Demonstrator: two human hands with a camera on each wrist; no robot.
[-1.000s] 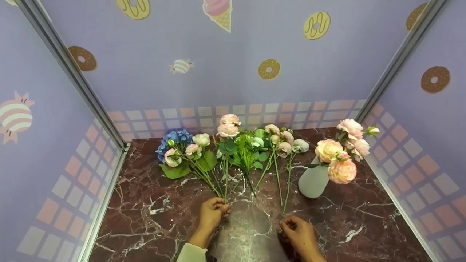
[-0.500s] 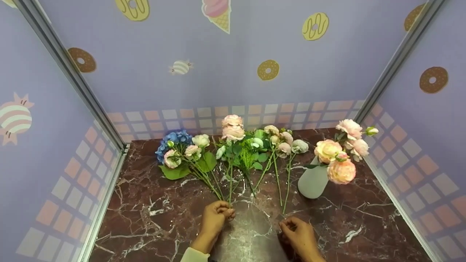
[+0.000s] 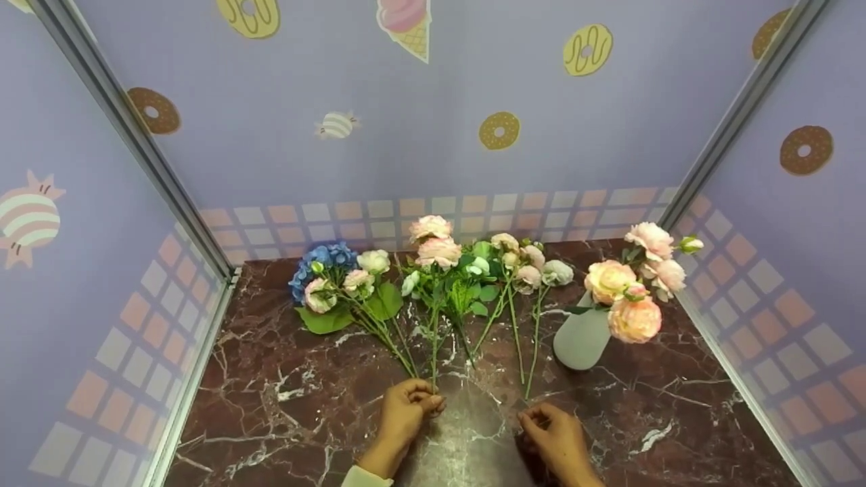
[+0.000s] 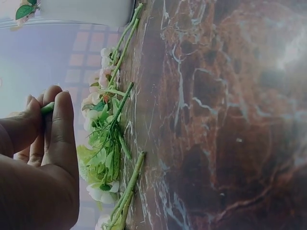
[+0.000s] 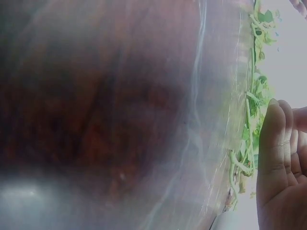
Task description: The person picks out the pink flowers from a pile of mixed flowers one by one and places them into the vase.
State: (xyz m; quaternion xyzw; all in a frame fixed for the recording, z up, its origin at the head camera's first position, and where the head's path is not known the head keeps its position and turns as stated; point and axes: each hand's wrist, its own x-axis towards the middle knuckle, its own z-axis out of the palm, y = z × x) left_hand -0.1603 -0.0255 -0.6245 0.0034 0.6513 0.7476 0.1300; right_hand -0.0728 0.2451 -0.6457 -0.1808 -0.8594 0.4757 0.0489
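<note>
in the left hand (image 3: 411, 408), above a dark red marbled tabletop (image 3: 257, 419): a long-stemmed pink flower (image 3: 438, 252), pinched near the low end of its slim green stem (image 3: 434, 331) between thumb and bent fingers, with a short green piece visible in that grip from the left wrist. at the top, two full, ruffled blooms (image 3: 431, 228), one just above and slightly left of the other, pale pink with creamy tints and many layers of petals. directly behind, as seen from the head, leafy greenery (image 3: 467, 291); impossible to tell about contact. across from the left, the right hand (image 3: 558, 436), fingers loosely curved, thumb close to them, nothing visible in its hold, near the stem end of a whitish flower (image 3: 558, 272). to the far left, a blue hydrangea (image 3: 331, 256) beside broad green leaves (image 3: 328, 318). to the far right, a pale vase (image 3: 580, 343) with large pink and peach blossoms (image 3: 634, 319).
</note>
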